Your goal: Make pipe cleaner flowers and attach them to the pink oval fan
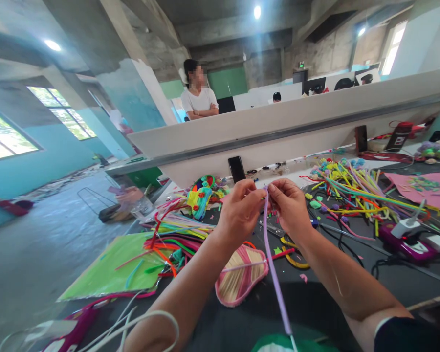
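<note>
A long purple pipe cleaner [273, 266] hangs down from between my two hands, its lower end near the front of the table. My left hand [242, 208] pinches its upper end between thumb and fingers. Close beside it, my right hand [289, 203] is also closed on the upper end. The fingertips almost meet, so the exact spot they grip is partly hidden. Beneath my left wrist lies a pink-edged, sole-shaped piece [242, 278] with straw-coloured and pink stripes. A red pipe cleaner [283, 254] lies against its right side.
Bundles of coloured pipe cleaners [352, 190] spread at the right, others near a green sheet [113, 266] at the left. A purple power strip [407, 244] with cables sits right. A phone [236, 169] leans on the white partition [278, 132]; a person [200, 100] stands behind it.
</note>
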The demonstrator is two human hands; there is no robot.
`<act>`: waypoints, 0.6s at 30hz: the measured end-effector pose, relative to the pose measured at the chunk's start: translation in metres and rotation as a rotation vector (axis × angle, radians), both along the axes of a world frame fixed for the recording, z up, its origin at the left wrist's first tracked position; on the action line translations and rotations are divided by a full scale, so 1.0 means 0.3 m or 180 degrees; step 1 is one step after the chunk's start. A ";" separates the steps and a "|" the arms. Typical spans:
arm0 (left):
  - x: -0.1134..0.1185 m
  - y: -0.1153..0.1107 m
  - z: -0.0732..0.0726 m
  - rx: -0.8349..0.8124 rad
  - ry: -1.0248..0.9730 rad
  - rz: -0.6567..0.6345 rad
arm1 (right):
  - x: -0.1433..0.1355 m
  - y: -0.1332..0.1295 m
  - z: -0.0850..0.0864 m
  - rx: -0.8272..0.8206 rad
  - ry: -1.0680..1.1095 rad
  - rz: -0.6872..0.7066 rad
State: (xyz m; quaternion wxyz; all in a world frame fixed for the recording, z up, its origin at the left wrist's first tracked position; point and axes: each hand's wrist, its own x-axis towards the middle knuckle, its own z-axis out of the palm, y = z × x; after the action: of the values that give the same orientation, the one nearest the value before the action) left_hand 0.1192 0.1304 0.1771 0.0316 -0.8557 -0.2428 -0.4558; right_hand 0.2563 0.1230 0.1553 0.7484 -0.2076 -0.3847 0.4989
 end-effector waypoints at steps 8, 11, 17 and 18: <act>-0.006 0.019 0.008 0.0127 0.0360 0.0250 | -0.006 0.015 -0.023 0.0165 -0.0156 -0.0198; 0.008 0.023 0.023 -0.0056 0.0015 0.0057 | -0.005 0.020 -0.032 0.0140 -0.0273 -0.0173; 0.041 0.039 0.053 -0.1754 -0.1086 -0.0171 | -0.003 0.018 -0.033 0.0067 -0.0408 -0.0187; 0.044 0.041 0.055 -0.1997 -0.1205 -0.0261 | -0.002 0.017 -0.031 0.0049 -0.0381 -0.0177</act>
State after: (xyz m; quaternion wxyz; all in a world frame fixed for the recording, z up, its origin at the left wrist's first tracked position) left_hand 0.1322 0.1429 0.1937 -0.2961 -0.7334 -0.3378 -0.5103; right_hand 0.2556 0.1281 0.1460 0.7392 -0.2419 -0.4266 0.4616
